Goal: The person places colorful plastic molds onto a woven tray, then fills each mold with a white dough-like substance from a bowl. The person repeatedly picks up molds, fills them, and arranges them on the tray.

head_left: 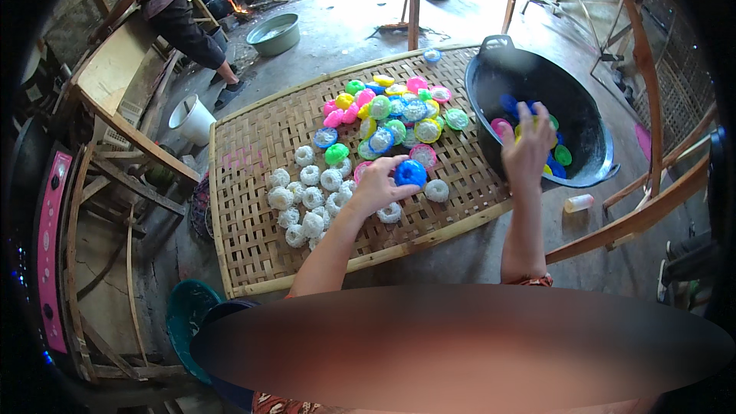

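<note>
My left hand (377,186) grips a round blue plastic mould (410,173) between thumb and fingers, just above the woven bamboo tray (268,146). Over the near-left rim of a big black tub (567,80), my right hand (529,142) is raised with its fingers apart and nothing visible in them. Coloured plastic moulds (563,155) lie inside the tub, partly hidden by that hand. White ring-shaped pieces (313,198) with a rough, stringy look sit loose on the tray's left part. Behind them is a heap of coloured moulds (397,111), many with white filling in them.
A green basin (274,34), a white bucket (192,120) and a small fire (238,5) are beyond the tray. At the upper left a person (165,4) leans over a wooden bench. Wooden frames (648,218) flank the right side; a teal basin (192,322) stands near left.
</note>
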### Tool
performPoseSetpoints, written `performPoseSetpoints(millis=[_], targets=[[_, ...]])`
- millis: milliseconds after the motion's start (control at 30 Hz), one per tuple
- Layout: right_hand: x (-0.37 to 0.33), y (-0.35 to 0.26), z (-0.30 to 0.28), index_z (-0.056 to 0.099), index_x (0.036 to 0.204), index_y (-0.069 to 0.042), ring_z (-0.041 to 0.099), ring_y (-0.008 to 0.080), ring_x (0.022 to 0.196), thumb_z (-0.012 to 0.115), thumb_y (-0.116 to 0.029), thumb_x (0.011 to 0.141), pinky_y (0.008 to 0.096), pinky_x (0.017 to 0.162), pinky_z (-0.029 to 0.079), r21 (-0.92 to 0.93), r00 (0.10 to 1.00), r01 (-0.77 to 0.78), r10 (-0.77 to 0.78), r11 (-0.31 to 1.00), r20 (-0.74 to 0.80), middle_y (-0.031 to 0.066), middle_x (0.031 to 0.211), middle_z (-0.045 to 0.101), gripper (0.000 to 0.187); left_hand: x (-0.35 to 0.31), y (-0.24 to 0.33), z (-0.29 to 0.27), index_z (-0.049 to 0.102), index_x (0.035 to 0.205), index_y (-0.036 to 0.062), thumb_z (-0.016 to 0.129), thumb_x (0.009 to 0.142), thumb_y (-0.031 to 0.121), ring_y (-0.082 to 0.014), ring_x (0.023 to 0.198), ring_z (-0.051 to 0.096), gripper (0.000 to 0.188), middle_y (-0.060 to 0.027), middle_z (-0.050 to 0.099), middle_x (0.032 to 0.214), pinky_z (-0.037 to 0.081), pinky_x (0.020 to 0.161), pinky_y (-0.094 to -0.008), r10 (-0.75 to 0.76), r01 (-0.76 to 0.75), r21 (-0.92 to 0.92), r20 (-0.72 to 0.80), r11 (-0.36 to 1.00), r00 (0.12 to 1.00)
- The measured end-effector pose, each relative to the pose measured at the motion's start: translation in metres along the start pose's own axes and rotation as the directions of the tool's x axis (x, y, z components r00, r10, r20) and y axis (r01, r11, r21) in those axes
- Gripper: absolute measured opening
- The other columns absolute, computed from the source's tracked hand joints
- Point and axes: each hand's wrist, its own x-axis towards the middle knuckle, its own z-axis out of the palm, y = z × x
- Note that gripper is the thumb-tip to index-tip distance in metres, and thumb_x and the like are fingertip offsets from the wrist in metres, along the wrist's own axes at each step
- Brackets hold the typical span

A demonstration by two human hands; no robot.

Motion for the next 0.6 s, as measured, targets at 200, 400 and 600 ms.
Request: performPoseSetpoints(millis=[200, 400, 600], targets=[[-0.078, -0.06, 0.014, 0.044, 0.13, -0.006, 0.05, 0.0352, 0.109, 0.072, -0.01, 0.067, 0.0405, 0.091, 0.042, 0.548, 0.683, 0.126, -0.473, 0.827, 0.557, 0.0196, 0.119, 0.051, 0.069, -0.023, 0.014, 0.035, 0.05, 0.123, 0.0059, 0.078, 0.06, 0.037, -0.0274, 0.103, 0.056, 0.075, -0.0108, 0.062, 0.108, 0.038, 0.09, -0.0426, -0.041, -0.011, 0.292, 0.17, 0.956, 0.985], [-0.126, -0.048, 0.043, 0.053, 0.117, -0.004, 0.054, 0.0326, 0.103, 0.072, -0.019, 0.069, 0.0395, 0.088, 0.044, 0.569, 0.651, -0.021, -0.421, 0.822, 0.631, 0.0161, 0.112, 0.055, 0.054, -0.027, -0.001, 0.021, 0.046, 0.125, 0.0106, 0.076, 0.064, 0.038, -0.0246, 0.106, 0.054, 0.074, -0.0067, 0.064, 0.105, 0.033, 0.09, -0.0437, -0.154, 0.15, 0.036, 0.318, 0.988, 0.935], [-0.142, -0.06, 0.047, 0.053, 0.115, -0.004, 0.053, 0.0317, 0.103, 0.073, -0.027, 0.069, 0.0393, 0.087, 0.044, 0.477, 0.806, 0.179, -0.406, 0.861, 0.43, 0.0162, 0.116, 0.053, 0.055, 0.0, -0.013, 0.011, 0.038, 0.134, 0.0161, 0.073, 0.069, 0.04, -0.0239, 0.119, 0.044, 0.078, -0.0063, 0.052, 0.125, 0.028, 0.096, -0.0518, -0.102, -0.017, 0.522, 0.198, 0.852, 0.975]])
